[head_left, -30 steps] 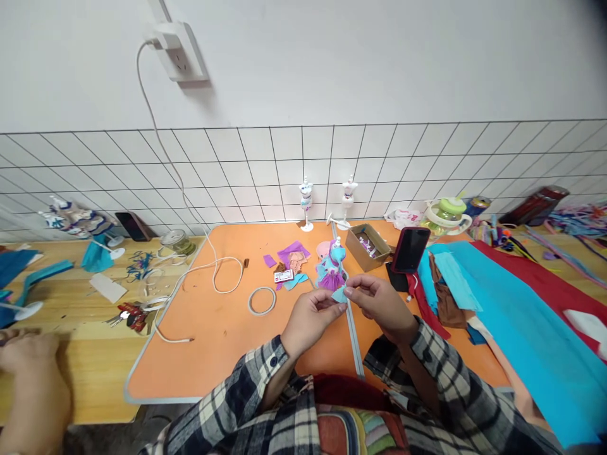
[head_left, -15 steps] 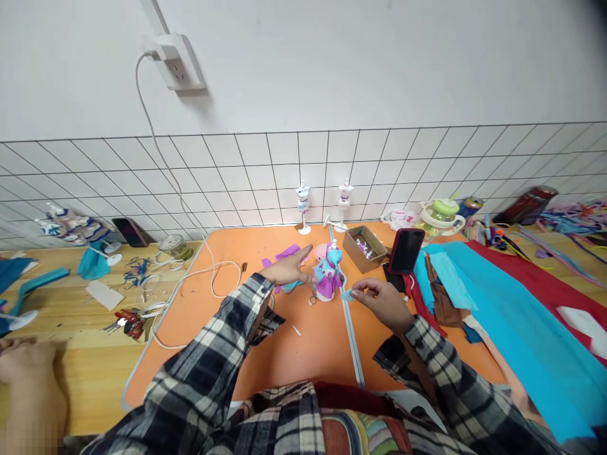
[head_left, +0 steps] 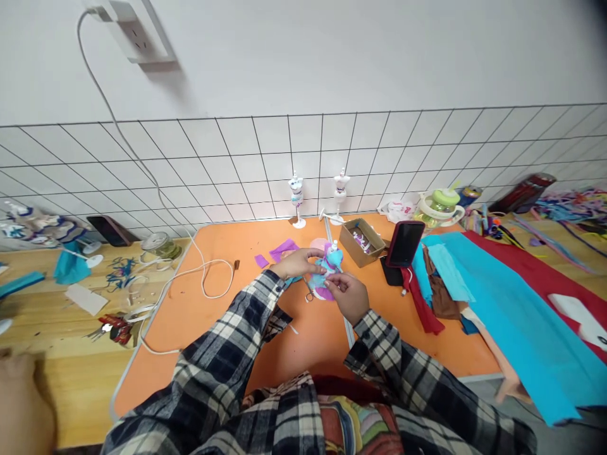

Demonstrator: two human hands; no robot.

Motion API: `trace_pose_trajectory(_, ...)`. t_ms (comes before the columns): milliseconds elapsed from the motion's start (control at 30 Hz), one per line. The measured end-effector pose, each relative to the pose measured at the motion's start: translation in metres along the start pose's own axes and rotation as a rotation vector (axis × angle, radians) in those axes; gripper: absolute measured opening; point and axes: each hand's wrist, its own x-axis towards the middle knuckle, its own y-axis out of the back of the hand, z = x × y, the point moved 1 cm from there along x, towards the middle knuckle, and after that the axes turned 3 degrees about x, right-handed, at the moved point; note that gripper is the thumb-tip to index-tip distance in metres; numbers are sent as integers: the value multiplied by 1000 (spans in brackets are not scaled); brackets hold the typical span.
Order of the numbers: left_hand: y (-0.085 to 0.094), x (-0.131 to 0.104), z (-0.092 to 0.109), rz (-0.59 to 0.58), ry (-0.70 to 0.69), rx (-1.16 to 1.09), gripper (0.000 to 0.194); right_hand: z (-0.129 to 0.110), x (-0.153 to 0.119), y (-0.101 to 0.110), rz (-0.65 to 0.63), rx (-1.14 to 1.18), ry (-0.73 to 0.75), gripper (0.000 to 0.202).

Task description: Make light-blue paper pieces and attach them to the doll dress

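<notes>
A small dress-form mannequin (head_left: 333, 258) in a blue and purple dress stands on the orange table in front of me. My left hand (head_left: 301, 262) is at its left side, thumb and fingers closing on the dress. Against the front of the skirt, my right hand (head_left: 351, 297) pinches its fingertips together. The light blue fabric scrap in that pinch is mostly hidden now. Small scissors (head_left: 310, 296) lie by the mannequin's base. Purple fabric pieces (head_left: 283, 249) are behind my left hand.
Two bare mannequins (head_left: 296, 201) stand by the tiled wall. A cardboard box (head_left: 362, 243), a propped phone (head_left: 405, 244) and blue cloth (head_left: 512, 297) are to the right. A white cable (head_left: 205, 272) crosses the left side. Another person's arm (head_left: 21, 404) rests at far left.
My right hand has moved left with the blue scrap, up to the skirt. My left hand's spread fingers have closed in on the dress. The view has shifted slightly.
</notes>
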Motion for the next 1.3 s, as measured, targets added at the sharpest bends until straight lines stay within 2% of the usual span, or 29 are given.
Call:
trace_pose_trajectory(100,-9,-2,0,140,14,17,45,7,2,7,-15,-60,20,20)
trace_pose_trajectory(200,-19,-1,-4,194,-9,-8,45,14,5,21,-26,-110,32,20)
trace_pose_trajectory(400,-25,2,-6,194,-44,-73,44,22,15,38,-78,-179,76,20)
trace_pose_trajectory(767,-24,5,-8,140,-66,-148,41,22,30,40,-128,-280,78,20)
trace_pose_trajectory(1300,-23,0,-3,152,-54,-131,39,23,35,37,-116,-258,-12,21)
